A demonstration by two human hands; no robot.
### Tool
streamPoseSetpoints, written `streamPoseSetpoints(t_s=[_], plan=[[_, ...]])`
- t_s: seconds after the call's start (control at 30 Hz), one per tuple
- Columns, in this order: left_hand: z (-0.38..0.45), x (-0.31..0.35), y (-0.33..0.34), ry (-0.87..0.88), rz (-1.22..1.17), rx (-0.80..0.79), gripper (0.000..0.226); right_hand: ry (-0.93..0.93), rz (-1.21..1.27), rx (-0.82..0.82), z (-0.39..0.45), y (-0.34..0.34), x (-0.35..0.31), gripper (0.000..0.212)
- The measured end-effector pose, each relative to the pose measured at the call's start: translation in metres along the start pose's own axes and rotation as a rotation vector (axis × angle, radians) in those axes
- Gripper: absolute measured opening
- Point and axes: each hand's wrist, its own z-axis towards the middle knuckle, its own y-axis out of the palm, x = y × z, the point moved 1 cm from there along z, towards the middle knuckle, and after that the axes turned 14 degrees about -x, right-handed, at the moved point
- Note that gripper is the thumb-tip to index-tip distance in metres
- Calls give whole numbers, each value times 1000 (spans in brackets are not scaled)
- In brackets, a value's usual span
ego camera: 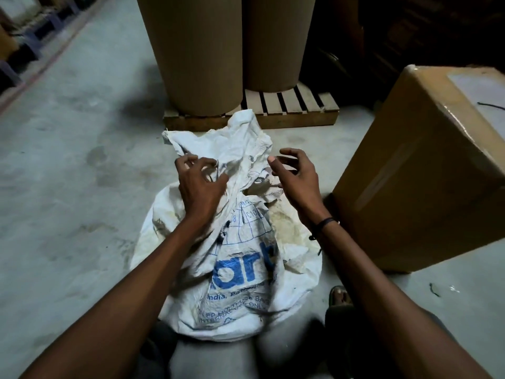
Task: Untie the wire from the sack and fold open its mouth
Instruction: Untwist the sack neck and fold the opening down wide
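A white woven sack with blue print stands on the concrete floor in front of me, its crumpled top loose and leaning away. My left hand rests on the left side of the sack's neck, fingers curled at the fabric. My right hand hovers at the right side of the neck, fingers spread and holding nothing. A small dark opening shows between the two hands. I cannot make out a wire around the neck. A short dark wire piece lies on the floor at the right.
A large cardboard box stands tilted close on the right, a dark wire on its top. Two tall brown paper rolls stand on a wooden pallet just behind the sack. My sandalled foot is beside the sack.
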Motion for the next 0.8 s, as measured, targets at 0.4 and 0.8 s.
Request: streamPoseSetpoints(t_s=[0.4, 0.8], plan=[[-110, 35, -56, 297, -24, -169, 19, 78, 141, 52, -60, 31, -8, 68], [-155, 96, -130, 402, 215, -30, 91, -135, 36, 117, -161, 26, -36, 50]])
